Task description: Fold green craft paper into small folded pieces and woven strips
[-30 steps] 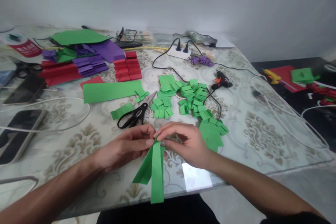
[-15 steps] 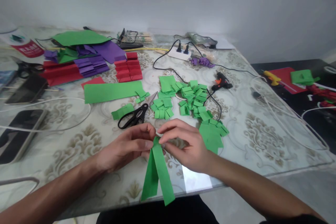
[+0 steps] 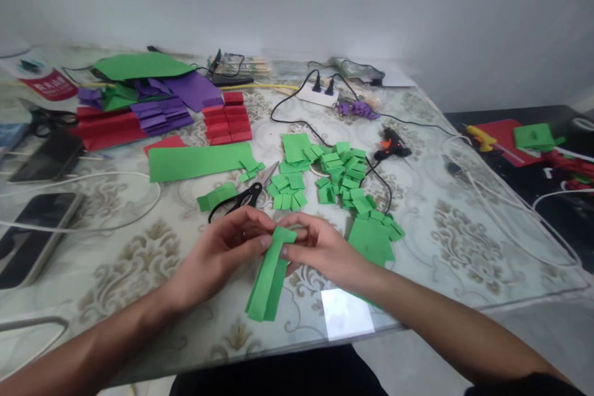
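Green strip [image 3: 265, 284] located on the near side of the scissors [image 3: 245, 199]. Fingers of left hand [image 3: 216, 253] and right hand [image 3: 322, 249] pinch its upper end. Tails, splayed earlier, now hang closer; new top flap suggests folding underway.

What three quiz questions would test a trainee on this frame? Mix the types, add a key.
1. Which do the left hand and right hand both hold?
A) a pleated red paper sheet
B) a folded green paper strip
C) a yellow glue gun
2. True or false: two black plugs sit in the white rectangular power strip.
3. Which lies nearer the hands: the black-handled metal scissors or the black glue gun with orange trim?

Key: 1. B; 2. True; 3. The scissors.
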Available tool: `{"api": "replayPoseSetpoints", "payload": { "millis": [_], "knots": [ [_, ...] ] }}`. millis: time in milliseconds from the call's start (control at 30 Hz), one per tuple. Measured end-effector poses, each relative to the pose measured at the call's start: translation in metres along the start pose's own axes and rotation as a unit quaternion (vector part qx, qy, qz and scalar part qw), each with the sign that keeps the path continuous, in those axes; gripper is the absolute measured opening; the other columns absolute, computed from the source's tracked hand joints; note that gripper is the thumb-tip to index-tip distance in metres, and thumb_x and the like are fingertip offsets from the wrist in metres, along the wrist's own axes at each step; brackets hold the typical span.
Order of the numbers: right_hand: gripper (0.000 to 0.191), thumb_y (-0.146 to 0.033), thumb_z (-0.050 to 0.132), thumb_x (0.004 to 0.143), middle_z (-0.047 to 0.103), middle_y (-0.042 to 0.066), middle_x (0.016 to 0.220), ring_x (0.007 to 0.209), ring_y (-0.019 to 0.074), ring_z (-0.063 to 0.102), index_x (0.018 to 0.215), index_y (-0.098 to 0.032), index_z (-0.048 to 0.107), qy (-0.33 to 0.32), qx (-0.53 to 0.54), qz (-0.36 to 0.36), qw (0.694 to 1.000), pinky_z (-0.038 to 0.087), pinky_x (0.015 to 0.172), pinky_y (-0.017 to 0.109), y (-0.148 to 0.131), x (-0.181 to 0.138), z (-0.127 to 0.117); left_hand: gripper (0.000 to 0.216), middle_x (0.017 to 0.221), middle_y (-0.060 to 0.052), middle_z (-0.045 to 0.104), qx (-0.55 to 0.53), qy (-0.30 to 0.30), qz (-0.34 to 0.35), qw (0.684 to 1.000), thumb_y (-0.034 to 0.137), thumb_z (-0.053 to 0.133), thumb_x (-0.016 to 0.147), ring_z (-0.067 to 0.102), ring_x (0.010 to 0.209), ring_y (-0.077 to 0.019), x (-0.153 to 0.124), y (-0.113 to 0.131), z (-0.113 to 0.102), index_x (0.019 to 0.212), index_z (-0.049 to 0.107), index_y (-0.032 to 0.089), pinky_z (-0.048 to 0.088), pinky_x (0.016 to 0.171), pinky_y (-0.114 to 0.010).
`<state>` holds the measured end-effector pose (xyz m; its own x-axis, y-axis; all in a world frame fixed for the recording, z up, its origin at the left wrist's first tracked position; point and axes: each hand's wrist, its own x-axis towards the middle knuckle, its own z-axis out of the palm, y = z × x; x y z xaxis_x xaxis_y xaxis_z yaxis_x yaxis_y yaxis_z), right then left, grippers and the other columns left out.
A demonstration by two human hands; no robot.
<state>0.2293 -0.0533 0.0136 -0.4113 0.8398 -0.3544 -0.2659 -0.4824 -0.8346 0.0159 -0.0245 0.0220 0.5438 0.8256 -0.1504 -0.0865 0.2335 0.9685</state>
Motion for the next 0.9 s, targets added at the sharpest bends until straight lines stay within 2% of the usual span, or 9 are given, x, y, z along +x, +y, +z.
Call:
{"api": "replayPoseSetpoints", "payload": {
  "millis": [100, 200, 367, 567, 733, 900],
  "knots": [
    [0.039, -0.029, 0.09, 0.074, 0.058, -0.01, 0.064, 0.057, 0.0096, 0.061, 0.102, -0.019, 0.064, 0.04, -0.037, -0.04, 0.998, 0.056, 0.057, 0.023, 0.0014, 0.0011, -0.0001, 0.013, 0.1, -0.004, 0.074, 0.058, 0.018, 0.026, 0.998, 0.026, 0.077, 0.095, 0.07, 0.096, -0.0184, -0.0002, 0.0023, 0.0023, 0.105, 0.071, 0.021, 0.056, 0.085, -0.028],
    [0.037, -0.027, 0.092, 0.071, 0.049, -0.012, 0.06, 0.052, 0.0069, 0.052, 0.094, -0.02, 0.064, 0.07, -0.067, -0.072, 0.993, 0.048, 0.053, 0.02, 0.0021, 0.0014, 0.0, 0.016, 0.094, -0.002, 0.073, 0.082, 0.019, 0.023, 0.996, 0.028, 0.076, 0.095, 0.069, 0.089, -0.0165, 0.0003, 0.0011, 0.0022, 0.107, 0.068, 0.021, 0.055, 0.079, -0.026],
    [0.035, -0.035, 0.091, 0.074, 0.052, -0.01, 0.062, 0.054, 0.007, 0.048, 0.091, -0.019, 0.065, 0.077, -0.103, -0.098, 0.987, 0.041, 0.053, 0.021, 0.003, 0.0015, 0.0001, 0.02, 0.088, 0.0, 0.072, 0.104, 0.017, -0.003, 0.994, 0.032, 0.074, 0.096, 0.066, 0.081, -0.0147, 0.003, -0.0048, -0.0002, 0.11, 0.064, 0.022, 0.052, 0.07, -0.024],
    [0.034, -0.051, 0.08, 0.086, 0.061, -0.003, 0.069, 0.063, 0.0125, 0.057, 0.091, -0.019, 0.07, 0.086, -0.135, -0.104, 0.982, 0.047, 0.059, 0.026, -0.0014, -0.0019, 0.0017, 0.021, 0.083, 0.001, 0.073, 0.101, 0.011, 0.001, 0.995, 0.031, 0.072, 0.098, 0.066, 0.077, -0.0144, 0.0015, -0.0045, -0.0015, 0.112, 0.06, 0.022, 0.051, 0.071, -0.025],
    [0.034, -0.052, 0.078, 0.087, 0.059, -0.003, 0.067, 0.062, 0.0122, 0.055, 0.084, -0.019, 0.071, 0.082, -0.14, -0.097, 0.982, 0.047, 0.06, 0.026, -0.0053, -0.0019, 0.0015, 0.018, 0.08, -0.001, 0.073, 0.099, 0.005, 0.017, 0.995, 0.034, 0.063, 0.103, 0.068, 0.076, -0.017, -0.0001, -0.0029, 0.0, 0.114, 0.056, 0.021, 0.053, 0.073, -0.029],
    [0.03, -0.047, 0.082, 0.084, 0.059, -0.004, 0.068, 0.061, 0.0116, 0.054, 0.086, -0.019, 0.072, 0.081, -0.114, -0.091, 0.986, 0.046, 0.058, 0.025, -0.0047, -0.0002, 0.0005, 0.018, 0.081, 0.0, 0.073, 0.117, 0.002, 0.015, 0.993, 0.034, 0.06, 0.105, 0.067, 0.077, -0.0169, -0.0008, -0.0039, 0.0005, 0.115, 0.052, 0.022, 0.052, 0.072, -0.028]
  ]
}}
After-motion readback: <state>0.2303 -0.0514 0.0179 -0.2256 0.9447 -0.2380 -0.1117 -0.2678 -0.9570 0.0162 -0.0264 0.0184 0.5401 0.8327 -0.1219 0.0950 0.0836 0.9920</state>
